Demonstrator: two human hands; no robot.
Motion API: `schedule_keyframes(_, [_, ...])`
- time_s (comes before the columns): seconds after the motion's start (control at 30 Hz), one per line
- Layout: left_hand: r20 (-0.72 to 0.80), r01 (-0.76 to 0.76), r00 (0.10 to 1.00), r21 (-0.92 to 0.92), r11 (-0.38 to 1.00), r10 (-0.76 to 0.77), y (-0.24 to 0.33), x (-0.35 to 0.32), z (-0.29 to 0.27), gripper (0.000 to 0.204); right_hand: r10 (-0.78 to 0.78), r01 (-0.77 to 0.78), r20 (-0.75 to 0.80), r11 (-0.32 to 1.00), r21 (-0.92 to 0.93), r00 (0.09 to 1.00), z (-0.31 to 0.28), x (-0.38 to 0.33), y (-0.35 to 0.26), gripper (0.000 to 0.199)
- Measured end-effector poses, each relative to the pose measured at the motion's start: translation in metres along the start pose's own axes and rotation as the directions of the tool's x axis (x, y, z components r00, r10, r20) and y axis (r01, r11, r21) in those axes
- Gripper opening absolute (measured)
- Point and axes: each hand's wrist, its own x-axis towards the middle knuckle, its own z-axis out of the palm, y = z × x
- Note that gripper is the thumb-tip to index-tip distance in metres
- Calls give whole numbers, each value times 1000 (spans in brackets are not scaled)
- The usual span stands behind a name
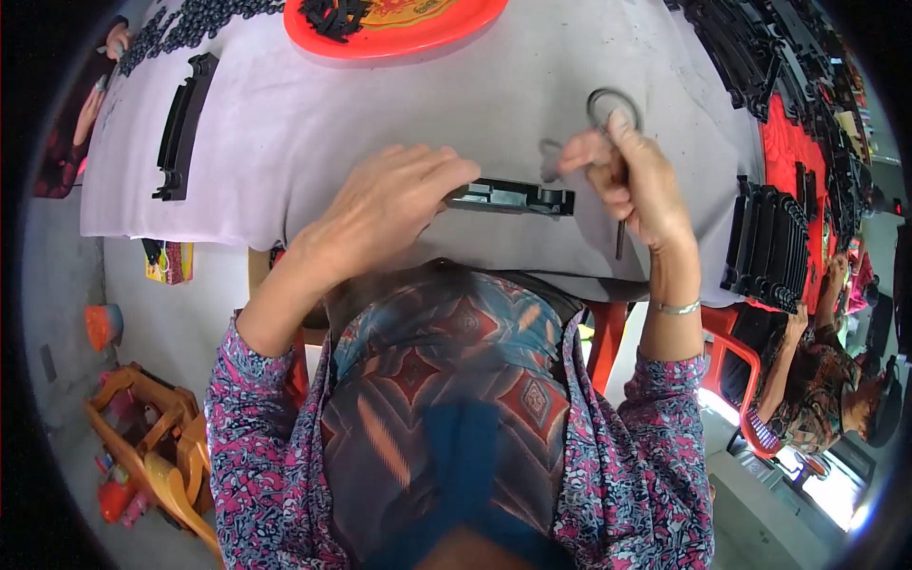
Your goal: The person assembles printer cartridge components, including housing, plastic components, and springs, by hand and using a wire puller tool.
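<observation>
My left hand (399, 195) is closed over the left end of a long black plastic part (513, 196), pressing it on the cloth near the table's front edge. Several pale inserts show inside the part, and a round black piece sits toward its right end. Just right of it, my right hand (636, 176) is raised and closed round a dark ring-handled tool (619, 239). A black ring stands above the thumb and a thin shaft points down below the palm. Motion blurs the fingertips, so the tool's exact kind is unclear.
A red tray (399, 43) with black strips lies at the far edge. Another black part (185, 128) lies at the left, below a pile of small dark pieces (195, 24). Stacked black parts (774, 247) stand at the right. Other people sit at both sides.
</observation>
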Motion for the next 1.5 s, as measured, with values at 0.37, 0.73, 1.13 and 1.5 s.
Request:
schedule_keyframes(0.37, [-108, -200, 969, 184, 962, 222, -21, 29, -1, 35, 174, -182, 274, 983, 3, 946, 38, -45, 31, 72])
schedule_keyframes(0.73, [-107, 255, 950, -284, 924, -294, -3, 3, 13, 45, 76, -61, 504, 997, -46, 860, 76, -41, 31, 59])
schedule_keyframes(1.13, [-1, 326, 943, -189, 926, -332, 26, 0, 1, 40, -203, 131, 77, 835, 534, 976, 21, -44, 2, 58])
schedule_keyframes(1.5, [-53, 294, 949, -208, 933, -311, 38, -7, 8, 27, -481, 291, -118, 302, 908, 869, 42, -1, 5, 54])
